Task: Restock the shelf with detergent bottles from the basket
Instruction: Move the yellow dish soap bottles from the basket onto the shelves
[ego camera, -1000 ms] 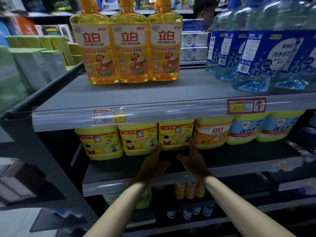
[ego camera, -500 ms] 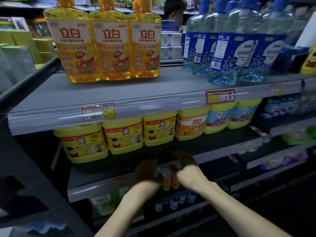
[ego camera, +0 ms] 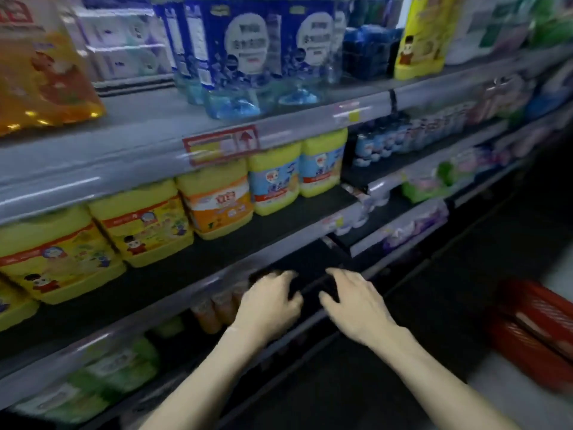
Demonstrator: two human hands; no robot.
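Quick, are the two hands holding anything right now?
Left hand: open, fingers loosely bent, holding nothing.
Right hand: open, fingers spread, holding nothing.

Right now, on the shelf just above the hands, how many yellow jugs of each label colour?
Yellow-label jugs: 2 (a possible third is cut off at left)
Orange-label jug: 1
Blue-label jugs: 2
Total: 5 clearly seen

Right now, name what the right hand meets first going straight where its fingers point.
Likely the front shelf rail below the yellow jugs. Depth is unclear, so the right hand may slip into the dark gap beneath.
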